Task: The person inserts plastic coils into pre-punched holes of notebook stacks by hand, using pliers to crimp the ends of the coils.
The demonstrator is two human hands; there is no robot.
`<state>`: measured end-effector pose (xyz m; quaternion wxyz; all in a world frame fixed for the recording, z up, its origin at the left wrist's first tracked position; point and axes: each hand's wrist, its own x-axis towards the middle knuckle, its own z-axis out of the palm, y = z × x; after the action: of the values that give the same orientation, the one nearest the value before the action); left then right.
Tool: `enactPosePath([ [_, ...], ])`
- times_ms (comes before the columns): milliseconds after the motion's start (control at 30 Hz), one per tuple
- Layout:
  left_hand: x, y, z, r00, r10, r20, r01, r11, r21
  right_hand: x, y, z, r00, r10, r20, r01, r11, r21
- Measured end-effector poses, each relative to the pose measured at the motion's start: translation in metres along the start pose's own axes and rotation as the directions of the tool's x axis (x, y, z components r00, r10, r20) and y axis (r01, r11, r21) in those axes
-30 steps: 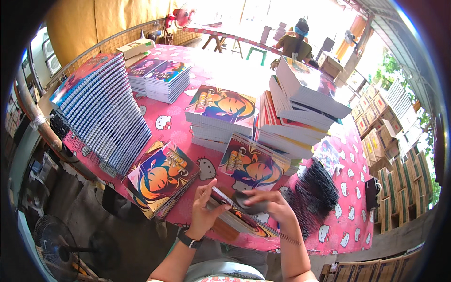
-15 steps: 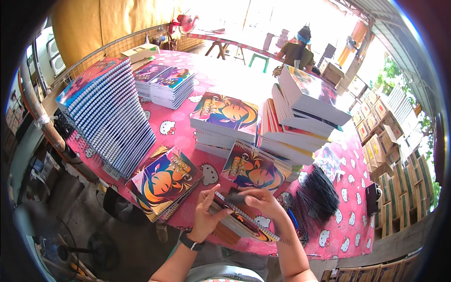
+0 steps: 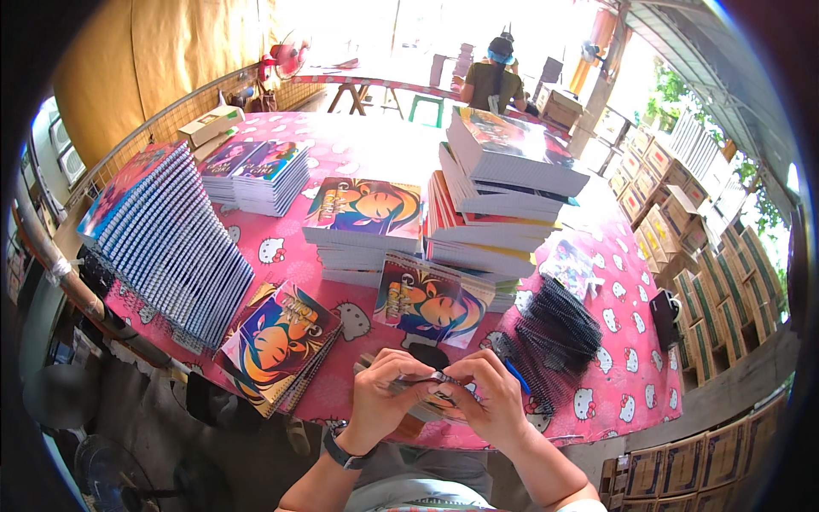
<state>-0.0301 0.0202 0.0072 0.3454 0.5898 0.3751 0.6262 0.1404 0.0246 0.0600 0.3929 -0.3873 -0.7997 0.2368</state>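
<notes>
My left hand (image 3: 384,399) and my right hand (image 3: 493,399) meet at the table's near edge. Thumbs and fingertips of both pinch the bound edge of a spiral notebook (image 3: 439,410), which is mostly hidden beneath them. Just beyond the fingers lies a dark object (image 3: 429,355), too unclear to name. A loose illustrated notebook cover stack (image 3: 431,299) rests ahead of my hands. To the left sits a small pile of spiral-bound notebooks (image 3: 277,341) with the same colourful cover. Black plastic binding coils (image 3: 559,328) are heaped to the right, beside a blue pen-like item (image 3: 517,375).
A tall leaning stack of coil-bound notebooks (image 3: 171,247) stands at left. Unbound book stacks (image 3: 363,226) and a taller pile (image 3: 503,196) fill the middle of the pink table (image 3: 631,401). Cartons (image 3: 717,316) line the right side. Another person (image 3: 495,81) sits farther back.
My right hand has let go of the dark object, which now lies beyond the fingers. Both hands have come together on the notebook's bound edge. The view has shifted slightly.
</notes>
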Motion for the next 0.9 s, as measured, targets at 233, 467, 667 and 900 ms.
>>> enactPosePath([
  [233,-0.004,0.001,0.001,0.995,0.064,0.075,-0.061,0.997,-0.042,-0.002,-0.004,0.001,0.991,-0.128,-0.025,0.127,0.990,-0.068],
  [467,-0.003,0.007,0.003,0.977,0.189,0.099,-0.192,0.981,0.027,0.003,-0.002,-0.015,0.971,-0.219,0.095,0.232,0.958,-0.168],
  [667,-0.005,0.003,0.009,0.981,0.112,0.160,-0.139,0.976,0.166,0.002,-0.006,-0.016,0.976,-0.184,0.113,0.207,0.948,-0.243],
  [900,0.001,0.001,0.001,0.960,0.263,0.095,-0.279,0.929,0.244,0.010,-0.008,-0.017,0.962,-0.233,0.143,0.261,0.937,-0.234],
])
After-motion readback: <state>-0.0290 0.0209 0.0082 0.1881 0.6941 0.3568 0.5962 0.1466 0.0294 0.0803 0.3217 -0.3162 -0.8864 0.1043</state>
